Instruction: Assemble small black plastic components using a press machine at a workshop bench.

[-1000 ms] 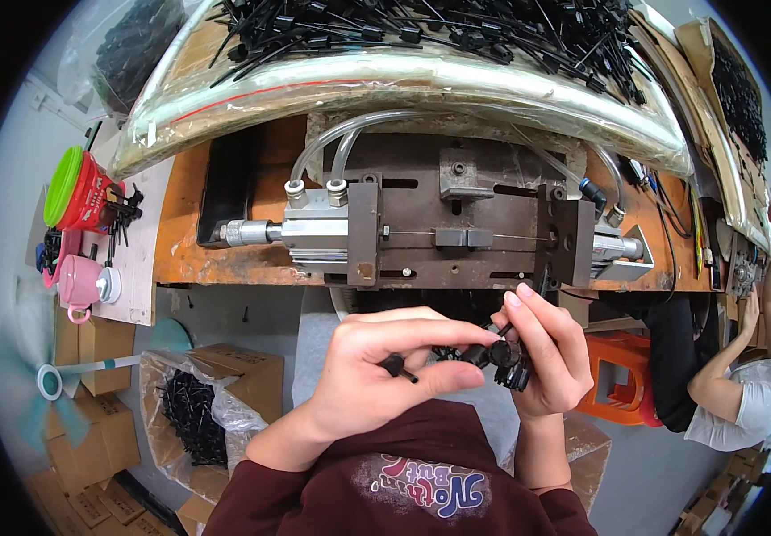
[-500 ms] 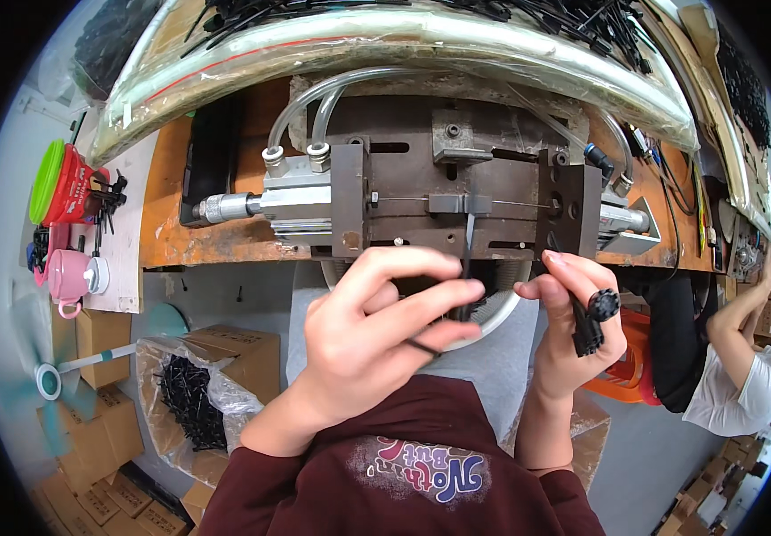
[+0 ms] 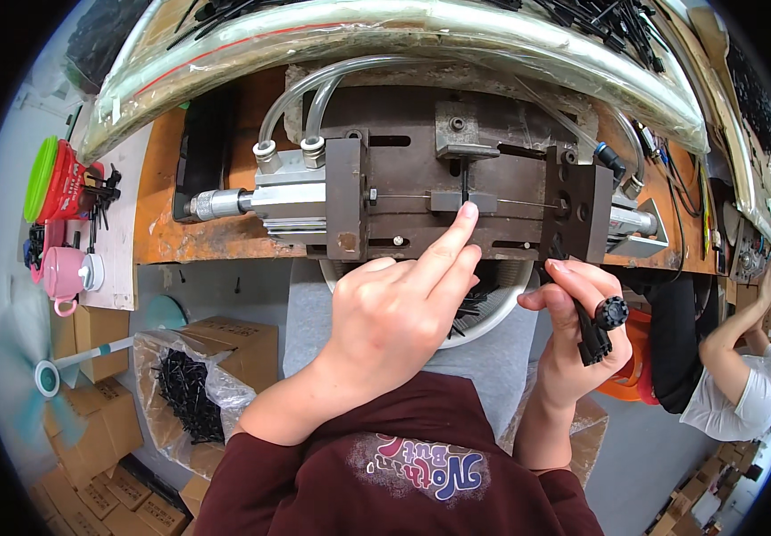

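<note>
My left hand (image 3: 394,308) reaches forward with its index finger stretched out. The fingertip touches the near end of a thin black rod (image 3: 465,181) at the small grey block (image 3: 443,203) in the middle of the dark metal fixture (image 3: 403,161). Its other fingers are partly bent, and the palm side is hidden. To the right of it, my right hand (image 3: 573,339) is closed around several black plastic pieces (image 3: 595,344) with ridged round ends. Thumb and index finger come close together at the fixture's near edge.
A white basket (image 3: 501,326) with black parts sits below the fixture. Clear hoses (image 3: 291,103) and metal cylinders (image 3: 291,201) flank the fixture. A plastic-covered tray edge (image 3: 385,45) runs behind. A bagged box of black parts (image 3: 191,393) stands lower left; another person (image 3: 738,384) sits right.
My left hand has moved forward from above the basket to the block, its index finger now straightened. The thin rod now lies at the block. My right hand stays nearly still.
</note>
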The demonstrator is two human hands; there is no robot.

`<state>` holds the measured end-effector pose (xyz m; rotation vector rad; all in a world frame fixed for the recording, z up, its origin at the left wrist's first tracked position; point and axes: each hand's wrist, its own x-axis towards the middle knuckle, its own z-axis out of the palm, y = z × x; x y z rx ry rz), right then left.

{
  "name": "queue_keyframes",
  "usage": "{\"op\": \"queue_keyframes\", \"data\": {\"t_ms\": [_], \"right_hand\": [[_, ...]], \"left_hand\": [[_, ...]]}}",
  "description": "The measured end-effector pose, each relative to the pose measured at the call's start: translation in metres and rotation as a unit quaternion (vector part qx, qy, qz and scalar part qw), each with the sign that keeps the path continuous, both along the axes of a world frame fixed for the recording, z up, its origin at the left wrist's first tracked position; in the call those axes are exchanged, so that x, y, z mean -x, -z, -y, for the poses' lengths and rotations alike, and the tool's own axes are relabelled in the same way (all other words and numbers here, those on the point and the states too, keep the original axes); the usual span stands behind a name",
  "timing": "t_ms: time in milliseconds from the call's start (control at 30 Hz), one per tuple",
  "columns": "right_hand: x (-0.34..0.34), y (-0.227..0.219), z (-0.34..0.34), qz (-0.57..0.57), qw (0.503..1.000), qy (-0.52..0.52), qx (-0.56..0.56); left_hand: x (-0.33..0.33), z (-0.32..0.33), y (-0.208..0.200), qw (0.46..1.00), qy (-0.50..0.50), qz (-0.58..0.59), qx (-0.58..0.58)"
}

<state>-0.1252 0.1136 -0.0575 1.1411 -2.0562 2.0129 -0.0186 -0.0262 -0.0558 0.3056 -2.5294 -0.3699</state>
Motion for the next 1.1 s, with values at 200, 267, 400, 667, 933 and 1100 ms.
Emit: {"op": "queue_keyframes", "data": {"t_ms": [200,267,400,667,933,1100], "right_hand": [[0.001,-0.001,-0.001,0.005,1.000,-0.009,-0.017],[0.001,-0.001,-0.001,0.006,1.000,-0.010,-0.023],[0.001,-0.003,-0.001,0.002,0.999,-0.023,-0.035],[-0.001,-0.005,-0.007,-0.050,0.993,-0.030,-0.103],[-0.012,-0.014,0.006,-0.110,0.978,-0.114,-0.137],[-0.007,-0.012,0.004,-0.099,0.976,-0.119,-0.154]], "left_hand": [[0.002,0.000,0.003,1.000,-0.001,-0.015,-0.021],[0.002,0.000,0.003,1.000,-0.001,-0.011,-0.021],[0.002,-0.001,0.002,1.000,-0.005,-0.004,-0.022],[-0.004,-0.001,-0.007,0.953,0.079,-0.102,-0.275],[-0.021,0.007,-0.031,0.856,0.157,-0.030,-0.493],[-0.030,0.013,-0.037,0.810,0.137,-0.009,-0.570]]}}
